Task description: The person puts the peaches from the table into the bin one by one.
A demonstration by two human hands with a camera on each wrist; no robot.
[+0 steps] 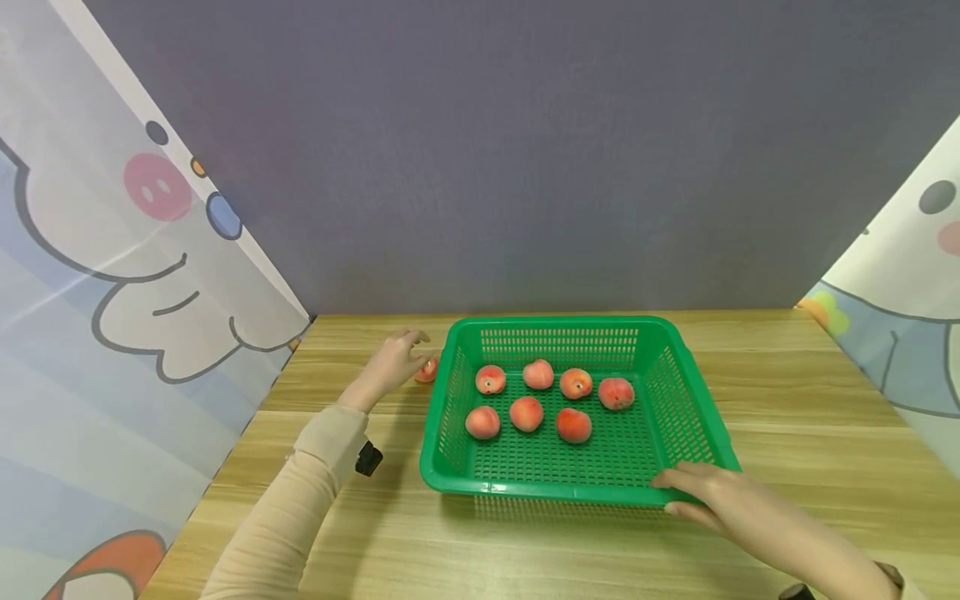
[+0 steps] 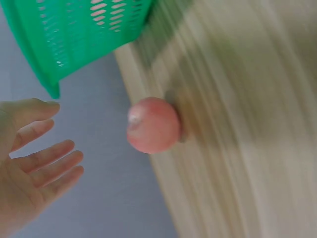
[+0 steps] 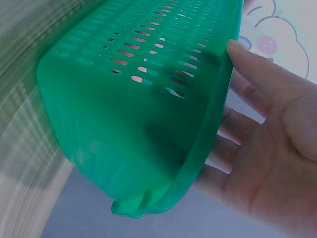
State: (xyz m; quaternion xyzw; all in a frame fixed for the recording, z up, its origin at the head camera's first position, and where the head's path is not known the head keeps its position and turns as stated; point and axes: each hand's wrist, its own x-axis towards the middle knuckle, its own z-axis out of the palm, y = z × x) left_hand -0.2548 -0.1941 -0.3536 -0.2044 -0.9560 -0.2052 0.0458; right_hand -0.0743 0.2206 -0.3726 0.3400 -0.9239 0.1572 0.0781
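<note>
A green perforated plastic basket (image 1: 543,490) stands on the wooden table, with several reddish peaches (image 1: 527,413) spread over its floor. Another peach (image 1: 427,370) lies on the table just outside the basket's left wall. Above and beside that peach reaches my left hand (image 1: 390,362); in the left wrist view its fingers are spread and relaxed, apart from the peach (image 2: 154,125), with nothing in them. At the near right corner, my right hand (image 1: 720,498) grips the basket's rim, the thumb (image 3: 242,52) on the outer side and the fingers over the rim.
The wooden table (image 1: 795,400) ends at a grey wall panel (image 1: 555,158) behind the basket. Cartoon-printed sheets (image 1: 90,333) border the left and right sides. A small black device (image 1: 368,458) sits at the left wrist.
</note>
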